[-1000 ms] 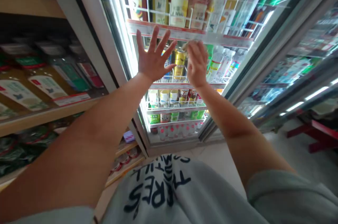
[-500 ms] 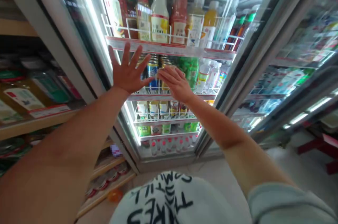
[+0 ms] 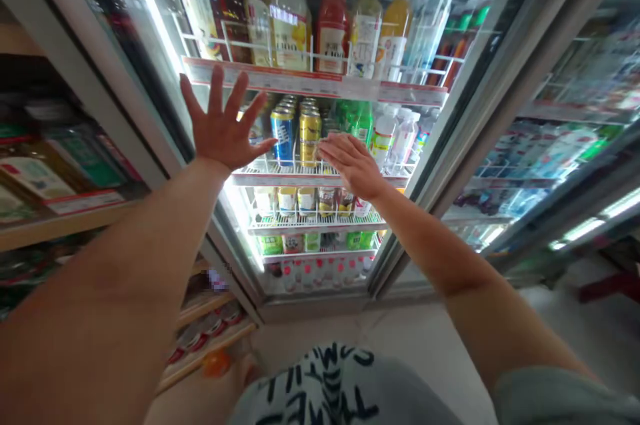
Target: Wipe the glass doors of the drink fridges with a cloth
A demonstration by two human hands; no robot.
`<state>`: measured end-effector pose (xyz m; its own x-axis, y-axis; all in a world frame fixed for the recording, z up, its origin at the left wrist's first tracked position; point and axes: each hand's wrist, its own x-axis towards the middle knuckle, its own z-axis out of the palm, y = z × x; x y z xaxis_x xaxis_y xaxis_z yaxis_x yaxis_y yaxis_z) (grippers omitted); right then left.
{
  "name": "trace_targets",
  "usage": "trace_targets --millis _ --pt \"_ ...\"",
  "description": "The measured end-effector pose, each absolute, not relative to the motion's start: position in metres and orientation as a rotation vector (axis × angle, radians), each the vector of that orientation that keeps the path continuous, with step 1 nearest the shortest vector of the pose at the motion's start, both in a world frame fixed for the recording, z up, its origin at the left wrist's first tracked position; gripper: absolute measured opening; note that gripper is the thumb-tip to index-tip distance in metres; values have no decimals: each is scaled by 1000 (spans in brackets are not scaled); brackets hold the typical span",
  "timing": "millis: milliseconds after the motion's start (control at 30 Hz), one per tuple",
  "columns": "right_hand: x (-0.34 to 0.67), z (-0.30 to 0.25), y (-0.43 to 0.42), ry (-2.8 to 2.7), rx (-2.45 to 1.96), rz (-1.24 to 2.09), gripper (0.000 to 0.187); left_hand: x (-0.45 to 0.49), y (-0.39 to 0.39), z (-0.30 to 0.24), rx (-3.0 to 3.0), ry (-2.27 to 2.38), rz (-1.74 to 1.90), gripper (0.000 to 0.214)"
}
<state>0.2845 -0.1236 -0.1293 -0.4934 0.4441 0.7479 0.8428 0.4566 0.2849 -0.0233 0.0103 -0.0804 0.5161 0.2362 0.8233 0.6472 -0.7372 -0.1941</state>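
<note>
My left hand (image 3: 223, 125) is raised before the drinks fridge with its fingers spread wide and nothing in it. Its fingertips overlap the front rail of the upper shelf (image 3: 310, 83); whether they touch anything I cannot tell. To the right, my right hand (image 3: 354, 163) is stretched out flat, fingers close together, also holding nothing. Between the two hands stand a blue can (image 3: 283, 135) and a gold can (image 3: 309, 135). Green bottles (image 3: 357, 121) are partly covered by my right hand. Above them is a row with a red bottle (image 3: 333, 21) and an orange juice bottle (image 3: 395, 28).
Lower wire shelves hold more cans (image 3: 307, 201) and red-capped bottles (image 3: 320, 273). A metal door frame (image 3: 480, 138) runs down the right. On the left, wooden shelving (image 3: 65, 225) carries bottles. An orange round thing (image 3: 217, 363) lies low beside it.
My hands are farther apart: the left has shifted left in view, the right slightly right. The view has moved a little, and the blue and gold cans show more fully between them.
</note>
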Motion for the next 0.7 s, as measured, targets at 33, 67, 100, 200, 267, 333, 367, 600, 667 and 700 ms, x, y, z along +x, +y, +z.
trace_targets --millis 33,67,100,200,267,333,367,600,667,700 --pt "290 -122 -124 -2052 -1087 -908 57 -23 10 -80 -2275 -709 -1134 96" --pt "297 -113 -123 -1912 -1116 -953 55 -23 10 -80 -2272 -699 -1133 96" --pt "304 -105 -122 -1742 -1138 -999 54 -23 10 -80 -2265 -691 -1130 95" --pt "314 -98 -118 -1366 -1116 -1104 53 -23 11 -80 -2246 -693 -1126 93" --pt "306 -107 -118 -1430 -1085 -1145 52 -23 10 -80 -2257 -699 -1126 92" --pt "297 -112 -119 -1751 -1044 -1140 53 -23 8 -80 -2281 -696 -1127 90" --pt "296 -111 -120 -1906 -1020 -1121 55 -22 7 -80 -2296 -699 -1129 89" --pt "325 -68 -113 -1359 -1048 -1107 54 -22 1 -80 -2307 -744 -1179 88" --pt "318 -77 -113 -1519 -1038 -1068 53 -21 1 -80 -2303 -744 -1166 88" --pt "312 -82 -115 -1708 -1028 -1042 52 -21 1 -80 -2309 -749 -1162 88"
